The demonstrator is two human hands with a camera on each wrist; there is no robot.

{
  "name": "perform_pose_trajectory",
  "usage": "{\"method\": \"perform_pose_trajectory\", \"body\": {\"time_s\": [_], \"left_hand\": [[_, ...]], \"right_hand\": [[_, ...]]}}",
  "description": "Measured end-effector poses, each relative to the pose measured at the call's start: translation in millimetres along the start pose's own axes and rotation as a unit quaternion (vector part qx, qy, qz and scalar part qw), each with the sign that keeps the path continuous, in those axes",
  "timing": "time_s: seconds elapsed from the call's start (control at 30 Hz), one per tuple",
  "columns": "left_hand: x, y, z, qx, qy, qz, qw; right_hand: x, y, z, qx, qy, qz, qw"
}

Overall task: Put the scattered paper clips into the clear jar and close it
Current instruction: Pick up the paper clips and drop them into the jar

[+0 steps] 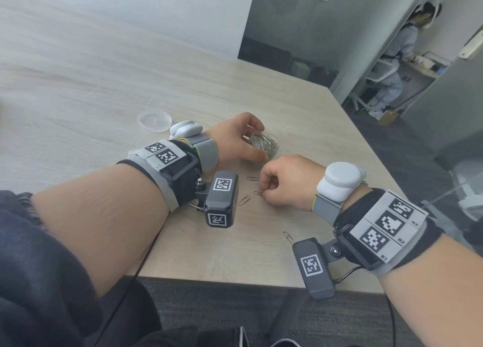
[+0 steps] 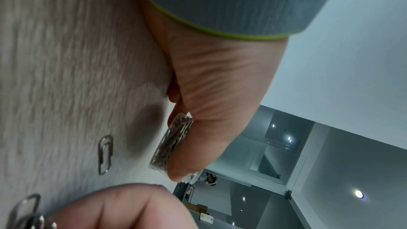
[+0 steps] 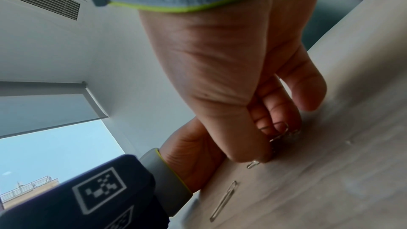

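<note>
Three loose paper clips lie apart on the pale wood-grain table (image 1: 78,67) in my head view, and I take them from the near edge outward. Closest to me is one paper clip (image 1: 287,236) just beside the camera block strapped under my right wrist. Further in lies a second clip (image 1: 243,200), close to the camera block under my left wrist, and beyond that a third clip (image 1: 253,178) between my two hands. My right hand (image 1: 287,182) is curled down onto the tabletop, thumb and fingertips pinching a small bunch of clips (image 1: 259,192); in the right wrist view I can see wire loops caught among the fingers (image 3: 279,109), though I cannot count them. Just past it, my left hand (image 1: 235,140) is wrapped around the clear jar (image 1: 264,144), thumb on the near side and fingers curved over the far rim. The jar stands open on the table and is already packed with silver clips; the left wrist view shows that mass pressed against the thumb. Beyond my left wrist, well apart from the jar, the clear round lid (image 1: 154,121) lies flat on the table. Farthest off, past the table corner, a second person (image 1: 394,59) sits at a desk behind a glass door.
</note>
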State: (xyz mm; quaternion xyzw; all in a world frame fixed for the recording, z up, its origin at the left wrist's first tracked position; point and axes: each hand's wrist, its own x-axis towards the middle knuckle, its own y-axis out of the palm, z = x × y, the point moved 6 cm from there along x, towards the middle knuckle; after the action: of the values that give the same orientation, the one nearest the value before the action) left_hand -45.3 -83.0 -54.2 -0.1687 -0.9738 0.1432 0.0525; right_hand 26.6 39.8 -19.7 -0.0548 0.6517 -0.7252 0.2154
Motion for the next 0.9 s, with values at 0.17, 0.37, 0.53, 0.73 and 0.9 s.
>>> {"method": "perform_pose_trajectory", "body": {"time_s": [0.17,0.37,0.53,0.73,0.9], "left_hand": [[-1.1,0.7,-1.5,-0.009,-0.004,0.003,1.000],[-0.2,0.8,-0.1,-0.010,-0.008,0.014,1.000],[-1.2,2.3,-1.2,-0.018,-0.007,0.023,1.000],[-1.9,3.2,-2.4,-0.023,-0.002,0.022,0.999],[-2.0,2.5,-3.0,-0.018,-0.001,0.023,1.000]], "right_hand": [[2.7,-0.4,-16.7,-0.005,0.021,0.000,1.000],[4.4,-27.7,-41.4,0.188,0.051,-0.082,0.977],[12.9,-55.9,-44.7,0.277,0.042,-0.234,0.931],[32.4,-51.1,-33.9,0.211,0.033,-0.245,0.946],[36.0,-50.7,-30.3,0.213,0.027,-0.245,0.945]]}}
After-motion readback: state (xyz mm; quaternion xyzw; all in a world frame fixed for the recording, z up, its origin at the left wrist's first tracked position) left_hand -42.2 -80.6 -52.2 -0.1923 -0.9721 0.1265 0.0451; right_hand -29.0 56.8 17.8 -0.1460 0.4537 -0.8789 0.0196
